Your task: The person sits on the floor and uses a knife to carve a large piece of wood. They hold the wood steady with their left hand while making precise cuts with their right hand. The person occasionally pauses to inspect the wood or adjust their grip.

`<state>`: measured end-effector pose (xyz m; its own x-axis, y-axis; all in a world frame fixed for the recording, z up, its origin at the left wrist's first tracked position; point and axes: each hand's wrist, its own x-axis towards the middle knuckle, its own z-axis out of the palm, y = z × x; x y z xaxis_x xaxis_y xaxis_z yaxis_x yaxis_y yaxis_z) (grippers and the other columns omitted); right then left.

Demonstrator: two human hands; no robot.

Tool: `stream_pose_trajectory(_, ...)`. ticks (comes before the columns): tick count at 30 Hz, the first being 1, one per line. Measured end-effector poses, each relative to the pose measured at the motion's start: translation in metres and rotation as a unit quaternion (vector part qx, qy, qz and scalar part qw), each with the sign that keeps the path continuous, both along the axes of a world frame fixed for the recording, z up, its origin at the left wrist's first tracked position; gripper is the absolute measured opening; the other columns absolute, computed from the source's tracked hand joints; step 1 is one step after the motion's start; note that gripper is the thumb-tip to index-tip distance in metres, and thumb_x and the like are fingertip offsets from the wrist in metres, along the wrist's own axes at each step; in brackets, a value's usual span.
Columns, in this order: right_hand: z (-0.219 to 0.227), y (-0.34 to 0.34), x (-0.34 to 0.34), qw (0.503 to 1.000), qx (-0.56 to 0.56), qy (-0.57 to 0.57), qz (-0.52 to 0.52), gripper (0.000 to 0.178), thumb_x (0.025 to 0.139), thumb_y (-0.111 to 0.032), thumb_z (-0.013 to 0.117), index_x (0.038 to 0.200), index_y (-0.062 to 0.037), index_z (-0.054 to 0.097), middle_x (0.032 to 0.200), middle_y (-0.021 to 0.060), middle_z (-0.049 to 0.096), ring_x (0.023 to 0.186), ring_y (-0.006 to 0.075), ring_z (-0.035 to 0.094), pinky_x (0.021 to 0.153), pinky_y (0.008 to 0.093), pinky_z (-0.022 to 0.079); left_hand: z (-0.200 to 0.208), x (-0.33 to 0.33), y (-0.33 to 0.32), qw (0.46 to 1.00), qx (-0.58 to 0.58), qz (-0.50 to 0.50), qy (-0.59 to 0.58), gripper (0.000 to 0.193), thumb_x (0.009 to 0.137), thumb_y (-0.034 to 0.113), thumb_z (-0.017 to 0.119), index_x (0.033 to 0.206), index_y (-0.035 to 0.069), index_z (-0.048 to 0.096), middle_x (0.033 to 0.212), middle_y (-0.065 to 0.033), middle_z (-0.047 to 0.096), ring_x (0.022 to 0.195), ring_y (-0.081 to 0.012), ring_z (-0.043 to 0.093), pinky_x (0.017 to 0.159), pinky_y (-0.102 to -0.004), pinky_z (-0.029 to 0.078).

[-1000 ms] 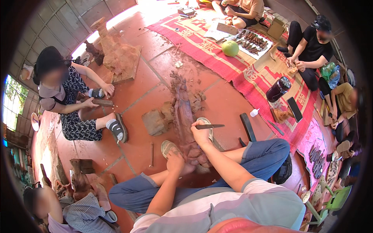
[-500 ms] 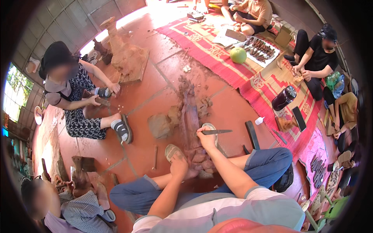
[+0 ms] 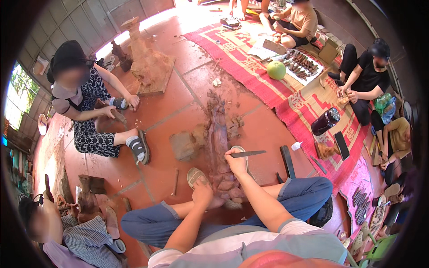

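On the floor between my legs lies a long reddish-brown carved wooden piece [image 3: 219, 129], its rounded, lumpy end [image 3: 225, 185] towards me. My right hand [image 3: 235, 161] is closed around one end of a dark, flat, tapered tool [image 3: 251, 153], like a file or knife. The tool's narrow tip points right, and the hand is over the right side of the carving. My left hand [image 3: 203, 194] rests low beside the carving's near end, next to my sandalled left foot [image 3: 195, 175]. Its fingers are not clear enough to read.
A rough wooden block [image 3: 182, 146] lies left of the carving, a thin stick [image 3: 174, 181] nearer me. At right are a dark bar [image 3: 287, 161], a white bottle [image 3: 296, 145], a flask [image 3: 325, 121] and a phone [image 3: 341, 144]. A person [image 3: 85, 100] sits at left; others sit around the mat.
The whole view has shifted slightly. My right hand and the tool stay over the carving with only a small shift, and my left hand remains beside its near end.
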<state>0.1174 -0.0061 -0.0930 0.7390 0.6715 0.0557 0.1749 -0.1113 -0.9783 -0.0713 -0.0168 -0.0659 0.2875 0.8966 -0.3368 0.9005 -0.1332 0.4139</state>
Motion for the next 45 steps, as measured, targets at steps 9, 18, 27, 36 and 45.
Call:
stream_pose_trajectory(9,0.004,-0.005,0.0,0.99,0.024,0.139,-0.001,0.007,0.077,-0.009,0.067,0.08,-0.0061,0.062,0.074,0.0018,0.059,0.075,0.0111,0.056,0.071,0.0277,0.044,0.005,0.003,0.009,1.0,0.011,-0.021,0.006,0.044,0.089,0.03,0.05,0.113,-0.005,0.039,0.11,-0.0298,0.051,0.089,-0.0455,0.062,0.074,-0.0486,0.053)
stream_pose_trajectory(18,0.016,-0.009,-0.004,0.992,0.035,0.119,-0.01,0.014,0.079,0.0,0.063,0.079,-0.009,0.053,0.07,-0.0011,0.053,0.065,0.0083,0.053,0.053,0.0215,0.041,0.006,0.004,0.01,1.0,-0.007,-0.012,0.021,0.047,0.09,0.031,0.049,0.117,-0.005,0.038,0.115,-0.0299,0.049,0.093,-0.0446,0.061,0.077,-0.0483,0.052)
stream_pose_trajectory(27,0.001,-0.01,0.004,0.964,0.076,0.254,-0.033,0.015,0.076,-0.002,0.067,0.074,-0.0081,0.054,0.068,-0.0011,0.053,0.056,0.0076,0.048,0.048,0.0223,0.035,0.003,0.003,0.007,0.999,0.013,-0.021,0.025,0.045,0.089,0.032,0.05,0.115,-0.003,0.038,0.115,-0.0291,0.05,0.093,-0.0439,0.061,0.076,-0.0481,0.052)
stream_pose_trajectory(36,0.014,-0.012,0.007,0.93,0.072,0.359,-0.039,0.02,0.076,0.002,0.066,0.075,-0.0102,0.05,0.072,0.0002,0.05,0.061,0.0112,0.052,0.053,0.0249,0.048,0.007,-0.001,0.008,1.0,-0.015,-0.007,0.018,0.045,0.091,0.036,0.047,0.113,-0.003,0.039,0.114,-0.0305,0.05,0.095,-0.047,0.059,0.081,-0.0515,0.049)
stream_pose_trajectory(45,-0.001,-0.05,-0.009,0.881,0.168,0.439,-0.057,0.017,0.087,0.0,0.057,0.093,-0.0094,0.044,0.091,0.0109,0.06,0.083,0.022,0.066,0.07,0.0311,0.057,0.004,-0.002,0.008,0.999,-0.025,-0.018,0.032,0.046,0.091,0.037,0.046,0.114,-0.003,0.039,0.118,-0.0309,0.048,0.097,-0.0478,0.058,0.085,-0.0518,0.046)
